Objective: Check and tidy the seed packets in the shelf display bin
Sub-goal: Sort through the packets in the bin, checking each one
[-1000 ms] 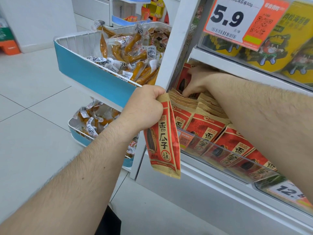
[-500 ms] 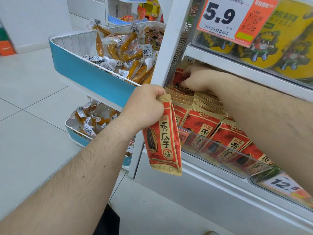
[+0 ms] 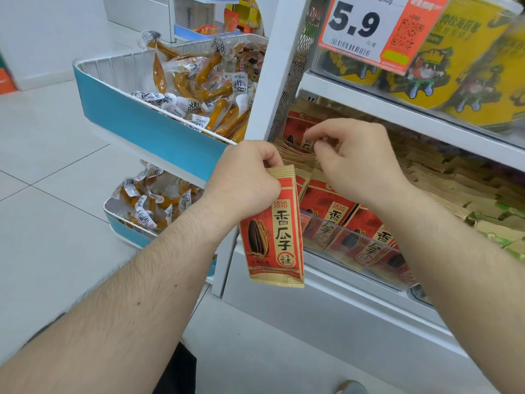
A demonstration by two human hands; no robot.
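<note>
Red seed packet (image 3: 272, 231) stays gripped by left hand (image 3: 244, 177); right hand (image 3: 355, 160) has withdrawn, pinching packet tops (image 3: 298, 155).

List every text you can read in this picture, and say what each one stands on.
"5.9": price tag on the upper shelf edge.
"洽洽" and "香瓜子": seed packet gripped by the left hand.
"香瓜子": packets in the bin.
Barcode, QR code, yellow tubs' lettering: too small or blurred.
</note>
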